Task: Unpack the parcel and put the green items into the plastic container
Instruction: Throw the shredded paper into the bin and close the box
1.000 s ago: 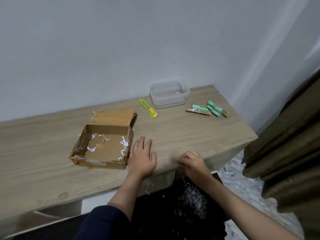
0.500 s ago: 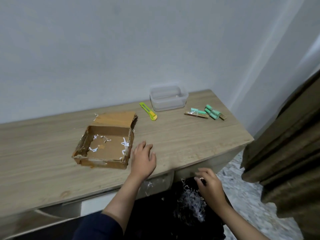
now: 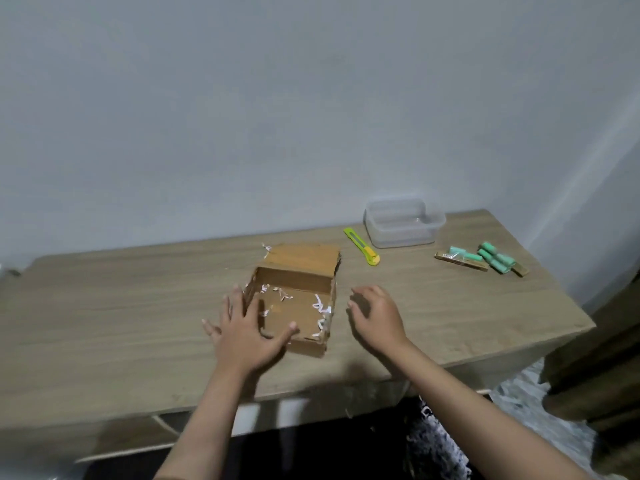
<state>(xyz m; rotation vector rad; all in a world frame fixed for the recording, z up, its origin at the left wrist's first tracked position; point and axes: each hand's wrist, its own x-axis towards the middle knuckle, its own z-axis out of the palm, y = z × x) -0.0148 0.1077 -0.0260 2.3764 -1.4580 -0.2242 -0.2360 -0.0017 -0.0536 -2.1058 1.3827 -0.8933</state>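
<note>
The wooden table point(image 3: 104, 327) runs bare out to the left of the left hand point(image 3: 242, 332). That hand is spread wide, fingers splayed, palm down over the near left corner of the open cardboard box point(image 3: 294, 303); its thumb lies across the box's front edge, and whether the palm presses on the cardboard cannot be told. It grips nothing. Inside the box, just right of that hand, a few white paper shreds point(image 3: 320, 306) cling to the floor and right wall; the flap lies folded back on the far side.

The right hand point(image 3: 375, 315) hovers just right of the box, apart from it, fingers loosely curled and half open, holding nothing.

Beyond the right hand, towards the wall, lies a yellow-green utility knife point(image 3: 362, 246), and just right of it stands the clear plastic container point(image 3: 403, 223). Further right, well away from both hands, the green items point(image 3: 495, 258) lie on the table in a small cluster beside a flat brown strip point(image 3: 460, 262).
</note>
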